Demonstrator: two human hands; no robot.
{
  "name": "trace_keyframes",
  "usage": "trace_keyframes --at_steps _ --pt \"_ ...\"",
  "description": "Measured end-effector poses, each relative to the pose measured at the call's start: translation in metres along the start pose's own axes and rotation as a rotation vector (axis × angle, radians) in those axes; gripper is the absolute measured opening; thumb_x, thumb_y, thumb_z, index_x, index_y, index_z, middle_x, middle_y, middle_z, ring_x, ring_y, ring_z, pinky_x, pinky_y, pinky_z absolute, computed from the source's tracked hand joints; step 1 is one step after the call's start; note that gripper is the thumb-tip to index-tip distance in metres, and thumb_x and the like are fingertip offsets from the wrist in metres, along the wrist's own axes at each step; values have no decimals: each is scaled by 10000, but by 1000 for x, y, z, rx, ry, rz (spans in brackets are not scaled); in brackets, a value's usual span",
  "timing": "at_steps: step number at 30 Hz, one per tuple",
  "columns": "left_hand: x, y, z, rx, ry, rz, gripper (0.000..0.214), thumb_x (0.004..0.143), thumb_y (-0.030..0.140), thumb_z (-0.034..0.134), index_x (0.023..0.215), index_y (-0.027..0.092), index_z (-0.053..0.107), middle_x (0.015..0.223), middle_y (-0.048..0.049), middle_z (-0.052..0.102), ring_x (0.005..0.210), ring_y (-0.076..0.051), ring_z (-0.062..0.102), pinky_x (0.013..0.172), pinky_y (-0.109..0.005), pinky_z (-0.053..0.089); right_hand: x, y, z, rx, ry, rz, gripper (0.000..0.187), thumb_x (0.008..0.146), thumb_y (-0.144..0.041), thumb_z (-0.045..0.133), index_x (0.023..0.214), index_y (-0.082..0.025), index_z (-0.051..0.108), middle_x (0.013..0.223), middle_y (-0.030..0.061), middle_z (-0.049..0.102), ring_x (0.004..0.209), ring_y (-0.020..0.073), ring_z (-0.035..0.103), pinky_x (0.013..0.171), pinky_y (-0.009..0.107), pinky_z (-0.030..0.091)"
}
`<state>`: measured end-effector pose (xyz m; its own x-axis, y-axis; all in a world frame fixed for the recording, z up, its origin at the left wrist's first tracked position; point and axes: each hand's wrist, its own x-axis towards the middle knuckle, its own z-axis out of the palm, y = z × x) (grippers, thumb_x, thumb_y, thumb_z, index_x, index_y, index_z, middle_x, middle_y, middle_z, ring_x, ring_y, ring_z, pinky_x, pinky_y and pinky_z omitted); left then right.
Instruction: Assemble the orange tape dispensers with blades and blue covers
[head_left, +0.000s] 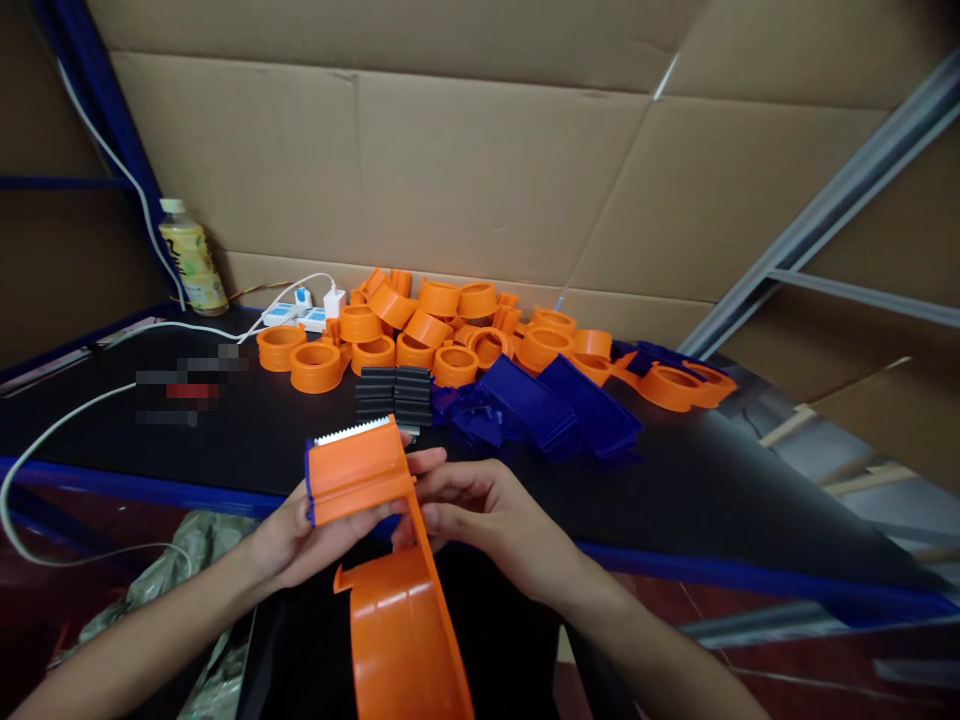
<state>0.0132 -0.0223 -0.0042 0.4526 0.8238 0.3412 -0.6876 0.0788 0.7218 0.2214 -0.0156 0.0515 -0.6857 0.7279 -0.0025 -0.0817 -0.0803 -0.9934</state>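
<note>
An orange tape dispenser (401, 625) with a white serrated blade (352, 431) along its top is held in front of me, its round hub towards me. My left hand (300, 540) grips the blade end from below and the left, with the fingers partly hidden under it. A strip of blue plastic shows at that end's left edge. My right hand (499, 510) has its bent fingers and thumb closed on the dispenser's right edge, just below the blade end. Its fingertips are partly hidden behind the frame.
Orange dispenser bodies (431, 328) are heaped at the back of the black table (480, 500). Nearer lie black ribbed parts (394, 394) and blue plastic plates (555, 410). A drink bottle (193, 262), power strip (289, 316) and white cable (67, 415) are on the left.
</note>
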Motion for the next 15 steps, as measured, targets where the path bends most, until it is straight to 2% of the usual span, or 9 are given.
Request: trace_keyframes --at_steps 2,3,5,7,8,10,13,15 --pt "-1 1 -2 -26 21 18 728 723 553 804 1347 228 620 1364 -185 653 1359 -450 494 1097 -591 386 -5 -5 -1 -221 49 -41 315 916 -456 658 983 -165 758 939 58 758 836 165 709 776 294 560" --pt "-2 1 -3 -34 31 19 692 728 523 805 1325 216 637 1334 -180 673 1325 -452 530 1094 -596 390 -8 -10 -5 -406 127 -96 308 936 -450 631 974 -175 763 940 54 761 831 168 707 776 296 556" --pt "-3 2 -5 -40 47 -11 652 732 486 799 1298 195 657 1307 -178 688 1245 -456 597 1072 -614 413 -12 -25 -22 -884 390 -247 282 956 -424 609 975 -191 767 955 55 763 849 186 696 808 318 535" --pt "-4 3 -6 -33 56 -49 620 755 471 778 1292 184 661 1311 -186 684 1199 -449 632 1034 -613 451 -10 -41 -50 -1362 686 -345 279 955 -407 611 1053 -184 747 1056 94 749 984 247 674 882 380 506" --pt "-3 3 -6 -29 58 -59 601 770 463 768 1292 186 660 1310 -188 683 1194 -442 637 1023 -605 464 -7 -49 -65 -1568 757 -305 302 957 -412 603 1090 -174 732 1102 123 734 1065 289 647 881 406 499" --pt "-3 2 -5 -24 64 -70 581 791 444 766 1306 202 648 1309 -185 683 1205 -425 636 1016 -589 473 1 -59 -95 -1867 792 -134 333 952 -414 598 1088 -134 715 1097 182 716 1141 349 601 798 405 504" --pt "-3 0 -2 -15 80 -72 627 767 443 808 1321 204 638 1317 -196 677 1222 -429 625 1022 -586 467 12 -64 -121 -2030 720 135 289 943 -380 607 985 -118 721 1011 201 714 1032 330 642 715 355 480" --pt "-4 -1 0 -7 107 -77 593 775 412 809 1305 201 652 1317 -201 679 1228 -437 620 1020 -590 466 15 -63 -126 -2049 699 222 274 948 -361 597 960 -121 728 985 194 714 936 298 671 690 333 458"
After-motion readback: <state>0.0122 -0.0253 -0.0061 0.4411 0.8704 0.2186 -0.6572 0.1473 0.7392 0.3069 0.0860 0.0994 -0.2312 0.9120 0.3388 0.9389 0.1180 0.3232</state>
